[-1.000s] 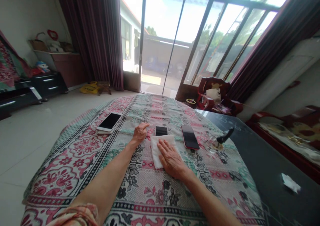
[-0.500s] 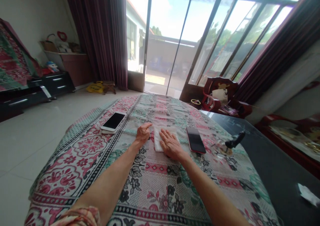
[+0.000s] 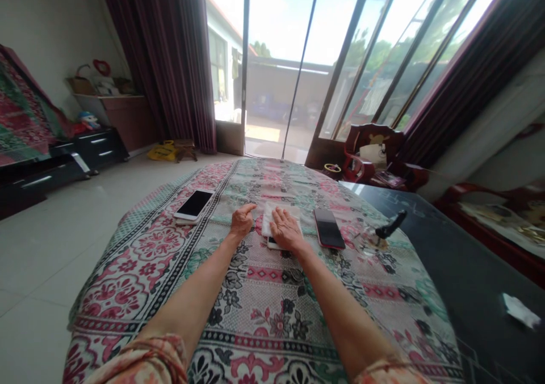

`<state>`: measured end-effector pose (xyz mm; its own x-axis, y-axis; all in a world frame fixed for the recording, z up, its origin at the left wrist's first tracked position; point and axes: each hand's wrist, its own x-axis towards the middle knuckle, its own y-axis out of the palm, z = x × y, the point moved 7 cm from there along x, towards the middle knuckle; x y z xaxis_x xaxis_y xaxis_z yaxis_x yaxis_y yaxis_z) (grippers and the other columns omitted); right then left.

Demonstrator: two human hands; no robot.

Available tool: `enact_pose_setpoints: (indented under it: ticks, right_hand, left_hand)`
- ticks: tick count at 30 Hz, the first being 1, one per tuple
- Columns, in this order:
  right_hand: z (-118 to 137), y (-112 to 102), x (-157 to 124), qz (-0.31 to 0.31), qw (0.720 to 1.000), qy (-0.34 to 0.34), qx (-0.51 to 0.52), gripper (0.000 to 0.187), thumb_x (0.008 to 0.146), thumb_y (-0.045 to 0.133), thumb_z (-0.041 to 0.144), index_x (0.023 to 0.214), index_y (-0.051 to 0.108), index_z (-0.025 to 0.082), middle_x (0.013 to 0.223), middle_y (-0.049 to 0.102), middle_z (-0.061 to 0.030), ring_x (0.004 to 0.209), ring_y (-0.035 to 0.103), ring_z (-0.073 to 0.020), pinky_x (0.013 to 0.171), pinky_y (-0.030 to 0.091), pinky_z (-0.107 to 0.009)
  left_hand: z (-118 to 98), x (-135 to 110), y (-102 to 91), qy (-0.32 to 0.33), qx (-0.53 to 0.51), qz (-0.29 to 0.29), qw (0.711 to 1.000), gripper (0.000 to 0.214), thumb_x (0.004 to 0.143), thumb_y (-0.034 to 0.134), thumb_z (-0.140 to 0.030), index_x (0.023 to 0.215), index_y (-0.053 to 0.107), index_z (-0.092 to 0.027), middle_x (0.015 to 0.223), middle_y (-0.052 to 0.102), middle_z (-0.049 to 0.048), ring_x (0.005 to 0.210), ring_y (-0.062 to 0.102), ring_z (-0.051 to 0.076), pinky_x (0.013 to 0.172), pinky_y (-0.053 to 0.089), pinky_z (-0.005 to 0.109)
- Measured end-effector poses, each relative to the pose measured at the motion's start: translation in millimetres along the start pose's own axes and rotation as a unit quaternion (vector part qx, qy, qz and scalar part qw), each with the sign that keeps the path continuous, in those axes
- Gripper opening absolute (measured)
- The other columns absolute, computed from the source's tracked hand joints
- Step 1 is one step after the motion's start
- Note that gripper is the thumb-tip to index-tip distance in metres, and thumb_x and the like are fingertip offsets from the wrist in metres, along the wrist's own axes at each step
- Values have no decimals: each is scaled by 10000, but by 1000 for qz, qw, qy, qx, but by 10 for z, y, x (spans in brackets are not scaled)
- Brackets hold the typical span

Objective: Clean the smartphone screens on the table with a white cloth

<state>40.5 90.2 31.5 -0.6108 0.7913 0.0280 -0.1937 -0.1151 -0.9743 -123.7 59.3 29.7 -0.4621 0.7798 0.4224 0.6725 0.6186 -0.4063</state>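
- Near the middle of the floral tablecloth (image 3: 276,299), a smartphone (image 3: 272,243) lies mostly hidden under a white cloth (image 3: 267,218); only its near end shows, on the side toward the person.
- The right hand (image 3: 286,229) lies flat on the cloth, fingers stretched forward and close together, palm down; they cover it rather than grip it.
- The phone is directly beneath those fingers and the palm, so the right hand is the nearer one. Its long axis seems to run away from the person, roughly along the fingers, though the cover makes this hard to confirm.
- The left hand (image 3: 242,220) rests just left of the cloth, index finger reaching toward its edge, the other fingers curled in; whether they hold anything cannot be told.
- Right of the cloth, near but apart, lies a dark-screened phone with a red edge (image 3: 329,229), slanting away to the left.
- Farther left, a white-framed phone (image 3: 193,204) sits on another pale, flat object.
- Toward the right rim are a clear glass dish (image 3: 367,244) and a black-handled object (image 3: 390,224).
- Beyond, a black table (image 3: 451,248) bears a crumpled white tissue (image 3: 522,311).
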Motion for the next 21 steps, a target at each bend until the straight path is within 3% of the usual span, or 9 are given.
enact_pose_setpoints:
  ticks: [14, 19, 21]
  right_hand:
    - [241, 37, -940, -9, 999, -39, 35, 591, 949, 321, 369, 1499, 292, 154, 1595, 152, -52, 1463, 124, -266, 1166, 145, -445]
    - [346, -169, -1055, -47, 997, -52, 36, 507, 979, 256, 405, 1381, 491, 204, 1521, 365, -66, 1417, 271, -264, 1158, 103, -507]
    - [357, -250, -1003, -78, 996, -37, 36, 503, 987, 228, 386, 1373, 498, 212, 1520, 367, -62, 1418, 272, -247, 1160, 95, -501]
  left_hand:
    - [-19, -14, -25, 10, 8, -7, 1000, 400, 706, 409, -83, 891, 750, -177, 1009, 752, 40, 1029, 674, 191, 997, 501, 365]
    - [-11, -13, -39, 11, 5, -10, 1000, 366, 709, 424, -107, 861, 749, -179, 975, 758, 47, 1001, 686, 203, 976, 515, 378]
    - [-5, -10, -42, 12, 4, -11, 1000, 360, 708, 427, -112, 852, 749, -181, 959, 760, 48, 989, 689, 207, 968, 520, 382]
